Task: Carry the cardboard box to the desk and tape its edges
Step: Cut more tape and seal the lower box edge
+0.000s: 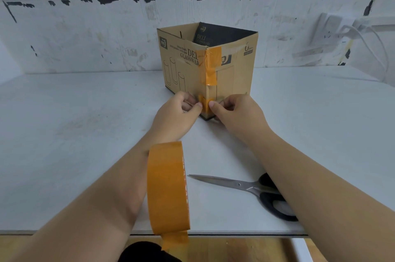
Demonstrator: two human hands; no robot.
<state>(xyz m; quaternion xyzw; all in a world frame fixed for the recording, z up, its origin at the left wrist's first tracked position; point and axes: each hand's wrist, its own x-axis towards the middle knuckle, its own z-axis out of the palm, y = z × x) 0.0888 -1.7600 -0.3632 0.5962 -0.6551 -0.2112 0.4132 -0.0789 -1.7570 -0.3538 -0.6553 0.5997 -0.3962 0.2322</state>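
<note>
Desk: white top fills the middle band of the frame; your near edge runs along the bottom.
Left hand: centre frame, fingers curled, thumb tip pressing the left end of a short orange tape strip against the box's near corner, low down.
Tape roll: orange, worn like a bracelet around your left forearm, lower centre; loose tail hangs past the desk edge.
Cardboard box: upper centre, standing open-topped on the desk with one vertical corner turned toward you. "DELI GLASSWARE" print on its left face. Orange tape already runs down the upper and middle part of that corner, with more strips across the right face.
Right hand: just right of the corner, fingers curled, thumb tip pressing the right end of the same strip. Neither hand grips anything; both pin tape to cardboard.
Scissors: lower right, flat on the desk, blades shut and pointing left, black handles partly under your right forearm.
Cable: white, upper right, along the wall.
</note>
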